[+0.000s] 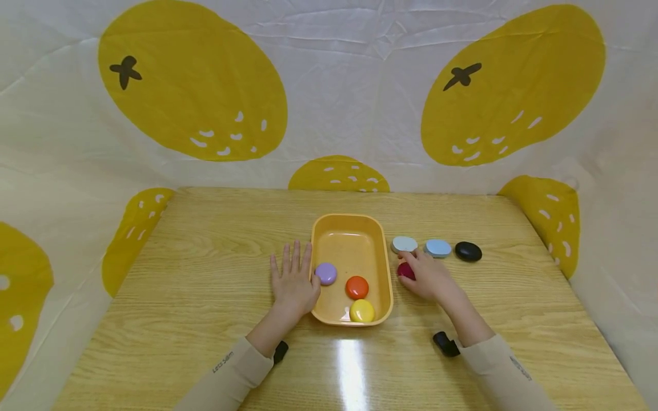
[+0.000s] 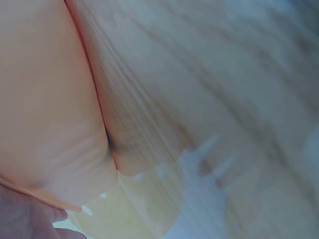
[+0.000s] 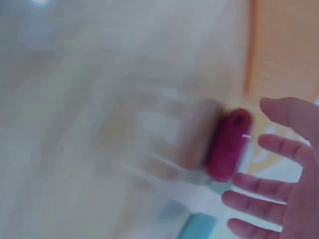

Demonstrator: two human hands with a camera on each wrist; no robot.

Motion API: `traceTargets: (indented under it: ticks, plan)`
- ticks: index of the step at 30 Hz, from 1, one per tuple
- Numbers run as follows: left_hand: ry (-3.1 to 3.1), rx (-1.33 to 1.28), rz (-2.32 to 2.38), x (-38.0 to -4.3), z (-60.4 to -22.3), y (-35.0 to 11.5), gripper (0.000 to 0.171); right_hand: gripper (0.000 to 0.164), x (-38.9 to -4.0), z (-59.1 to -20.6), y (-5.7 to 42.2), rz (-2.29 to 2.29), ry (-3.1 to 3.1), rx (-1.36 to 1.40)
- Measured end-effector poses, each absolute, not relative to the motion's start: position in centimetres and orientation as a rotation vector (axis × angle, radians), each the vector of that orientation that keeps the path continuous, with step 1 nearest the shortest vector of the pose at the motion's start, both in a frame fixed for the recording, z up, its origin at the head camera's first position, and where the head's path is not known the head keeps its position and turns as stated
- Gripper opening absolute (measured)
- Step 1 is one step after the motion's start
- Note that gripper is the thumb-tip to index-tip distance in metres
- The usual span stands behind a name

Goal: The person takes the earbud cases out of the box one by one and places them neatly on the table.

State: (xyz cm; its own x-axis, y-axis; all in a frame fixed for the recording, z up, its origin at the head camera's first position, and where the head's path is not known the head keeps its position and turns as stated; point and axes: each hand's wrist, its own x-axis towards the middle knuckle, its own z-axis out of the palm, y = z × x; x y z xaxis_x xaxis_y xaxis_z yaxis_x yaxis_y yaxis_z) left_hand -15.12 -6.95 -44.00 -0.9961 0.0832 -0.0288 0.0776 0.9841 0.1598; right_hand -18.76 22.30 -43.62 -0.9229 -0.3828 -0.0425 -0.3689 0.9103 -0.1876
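A shallow yellow-orange tray [image 1: 349,224] holds a purple round piece [image 1: 326,274], an orange one [image 1: 357,287] and a yellow one [image 1: 362,311], all smooth and glossy. My left hand [image 1: 295,290] lies with spread fingers along the tray's left side, its thumb at the rim. Right of the tray, my right hand [image 1: 429,275] reaches over a dark red rounded piece [image 1: 405,270] on the table. In the right wrist view, thumb and fingers are spread beside that red piece [image 3: 229,145], not curled round it; whether a fingertip touches it is unclear.
Behind my right hand lie a pale grey-green oval [image 1: 404,244], a light blue oval [image 1: 438,248] and a black oval [image 1: 468,252]. A wooden table [image 1: 216,228] carries everything. White cloth [image 1: 354,85] with yellow fruit prints stands behind and at both sides.
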Motion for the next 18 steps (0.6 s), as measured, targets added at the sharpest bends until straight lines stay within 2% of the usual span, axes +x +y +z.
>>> traceTargets:
  ticks: [5,9,13,18]
  plan:
    - [3.084,0.120,0.254,-15.0,-43.8,-6.9,0.062,0.043,-18.7,-42.0,21.4,-0.398,3.118,-0.705]
    - [3.081,0.120,0.247,-15.0,-43.8,-6.9,0.062,0.043,-18.6,-41.3,20.0,-0.540,3.151,-0.944]
    - [3.081,0.127,0.245,-15.0,-43.8,-6.9,0.062,0.045,-18.4,-41.3,18.3,-0.560,3.085,-1.160]
    - [3.079,0.137,0.254,-15.1,-43.9,-7.0,0.062,0.047,-17.9,-41.8,16.5,-0.519,2.992,-1.261]
